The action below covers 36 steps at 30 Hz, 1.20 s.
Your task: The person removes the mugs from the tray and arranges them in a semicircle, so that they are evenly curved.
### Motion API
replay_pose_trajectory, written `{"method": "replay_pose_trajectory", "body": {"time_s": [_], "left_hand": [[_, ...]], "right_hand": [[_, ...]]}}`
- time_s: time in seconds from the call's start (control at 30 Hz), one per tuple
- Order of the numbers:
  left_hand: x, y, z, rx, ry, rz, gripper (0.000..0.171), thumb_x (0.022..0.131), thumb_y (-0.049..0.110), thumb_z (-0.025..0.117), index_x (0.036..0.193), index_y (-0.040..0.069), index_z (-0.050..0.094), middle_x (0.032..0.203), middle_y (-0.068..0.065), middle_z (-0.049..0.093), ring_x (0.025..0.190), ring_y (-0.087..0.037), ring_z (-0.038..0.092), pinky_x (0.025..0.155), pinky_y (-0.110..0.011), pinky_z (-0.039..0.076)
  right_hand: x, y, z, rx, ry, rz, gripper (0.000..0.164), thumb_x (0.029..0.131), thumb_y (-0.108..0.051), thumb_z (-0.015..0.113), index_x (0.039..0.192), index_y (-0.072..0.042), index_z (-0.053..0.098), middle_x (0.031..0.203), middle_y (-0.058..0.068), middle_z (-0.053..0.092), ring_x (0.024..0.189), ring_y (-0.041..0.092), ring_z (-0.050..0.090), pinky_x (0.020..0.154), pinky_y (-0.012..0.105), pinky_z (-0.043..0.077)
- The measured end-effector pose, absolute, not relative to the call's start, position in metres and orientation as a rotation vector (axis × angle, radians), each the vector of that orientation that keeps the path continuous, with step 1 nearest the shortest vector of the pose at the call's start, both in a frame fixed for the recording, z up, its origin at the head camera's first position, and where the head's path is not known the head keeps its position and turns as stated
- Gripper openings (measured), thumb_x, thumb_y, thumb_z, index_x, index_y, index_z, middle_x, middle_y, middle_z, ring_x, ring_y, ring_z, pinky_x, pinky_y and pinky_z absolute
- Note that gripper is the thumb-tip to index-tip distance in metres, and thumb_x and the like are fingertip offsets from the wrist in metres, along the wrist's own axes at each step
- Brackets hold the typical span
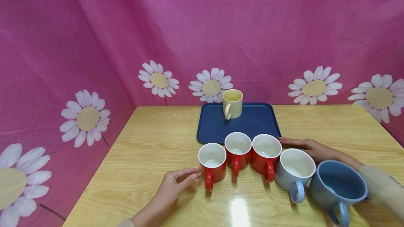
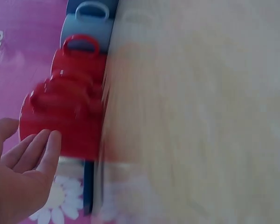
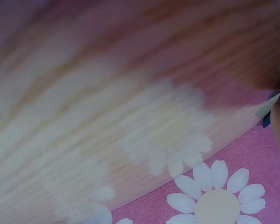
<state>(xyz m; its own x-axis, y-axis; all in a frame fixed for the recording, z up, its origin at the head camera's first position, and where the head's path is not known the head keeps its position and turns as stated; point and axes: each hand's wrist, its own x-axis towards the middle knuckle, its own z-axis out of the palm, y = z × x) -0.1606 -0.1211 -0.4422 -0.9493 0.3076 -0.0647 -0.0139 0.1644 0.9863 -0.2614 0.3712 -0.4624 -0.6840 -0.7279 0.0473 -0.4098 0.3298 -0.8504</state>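
Note:
Three red mugs with white insides stand in a slanting row on the table: the left red mug (image 1: 217, 174), the middle red mug (image 1: 243, 159) and the right red mug (image 1: 258, 158). To their right come a light blue mug (image 1: 284, 178) and a larger grey-blue mug (image 1: 325, 192). My left hand (image 1: 176, 185) is beside the left red mug, its extended fingertips right at the mug's side. Behind the blue mugs my right hand (image 1: 315, 149) lies low with straight fingers, fingertips at the right front corner of a dark blue tray (image 1: 214, 125). A pale yellow mug (image 1: 236, 109) stands on the tray.
The wooden table (image 1: 151, 132) carries everything. A pink curtain (image 1: 252, 27) with big daisies hangs along its back and left side. All the mug handles in the front row point toward me. In the right wrist view, mostly tabletop and curtain show.

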Motion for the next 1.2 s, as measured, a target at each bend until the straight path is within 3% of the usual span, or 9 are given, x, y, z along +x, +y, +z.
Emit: {"method": "replay_pose_trajectory", "body": {"time_s": [0.33, 0.53, 0.8, 1.0, 1.2], "left_hand": [[-0.217, -0.119, -0.428, 0.305, 2.379, 2.011, 0.041, 0.098, 0.023, 0.059, 0.134, 0.003, 0.059, 0.132, -0.013, 0.065, 0.125, -0.026, 0.061, 0.102, -0.025, 0.052], [-0.257, -0.103, -0.421, 0.411, 2.359, 1.994, 0.043, 0.101, 0.020, 0.054, 0.137, -0.001, 0.054, 0.136, -0.018, 0.060, 0.129, -0.029, 0.057, 0.103, -0.028, 0.051], [-0.303, -0.080, -0.418, 0.502, 2.424, 1.863, 0.042, 0.100, 0.019, 0.055, 0.138, 0.001, 0.054, 0.136, -0.020, 0.060, 0.127, -0.034, 0.058, 0.104, -0.038, 0.050], [-0.331, -0.061, -0.419, 0.501, 2.545, 1.689, 0.042, 0.100, 0.022, 0.056, 0.138, 0.004, 0.056, 0.133, -0.015, 0.064, 0.126, -0.030, 0.060, 0.107, -0.040, 0.049], [-0.366, -0.038, -0.420, 0.417, 2.476, 1.723, 0.044, 0.099, 0.021, 0.057, 0.137, -0.002, 0.054, 0.132, -0.021, 0.062, 0.121, -0.035, 0.062, 0.101, -0.039, 0.053]], "right_hand": [[-0.262, 0.379, -0.465, -1.002, 2.267, -1.305, 0.051, 0.099, -0.004, 0.050, 0.147, 0.004, 0.037, 0.145, -0.033, 0.041, 0.130, -0.020, 0.038, 0.099, 0.007, 0.043], [-0.260, 0.378, -0.465, -1.001, 2.250, -1.313, 0.051, 0.099, -0.005, 0.050, 0.147, 0.005, 0.036, 0.146, -0.032, 0.041, 0.131, -0.019, 0.037, 0.100, 0.007, 0.041], [-0.261, 0.373, -0.466, -1.024, 2.272, -1.302, 0.049, 0.099, -0.006, 0.050, 0.146, 0.004, 0.038, 0.147, -0.028, 0.042, 0.131, -0.019, 0.038, 0.101, 0.006, 0.039], [-0.260, 0.374, -0.468, -1.062, 2.303, -1.267, 0.048, 0.100, -0.007, 0.050, 0.146, 0.004, 0.040, 0.151, -0.020, 0.042, 0.133, -0.019, 0.035, 0.103, 0.005, 0.035], [-0.261, 0.376, -0.469, -1.056, 2.326, -1.255, 0.049, 0.099, -0.007, 0.050, 0.146, 0.003, 0.040, 0.154, -0.010, 0.043, 0.133, -0.019, 0.035, 0.103, 0.005, 0.036]]}}
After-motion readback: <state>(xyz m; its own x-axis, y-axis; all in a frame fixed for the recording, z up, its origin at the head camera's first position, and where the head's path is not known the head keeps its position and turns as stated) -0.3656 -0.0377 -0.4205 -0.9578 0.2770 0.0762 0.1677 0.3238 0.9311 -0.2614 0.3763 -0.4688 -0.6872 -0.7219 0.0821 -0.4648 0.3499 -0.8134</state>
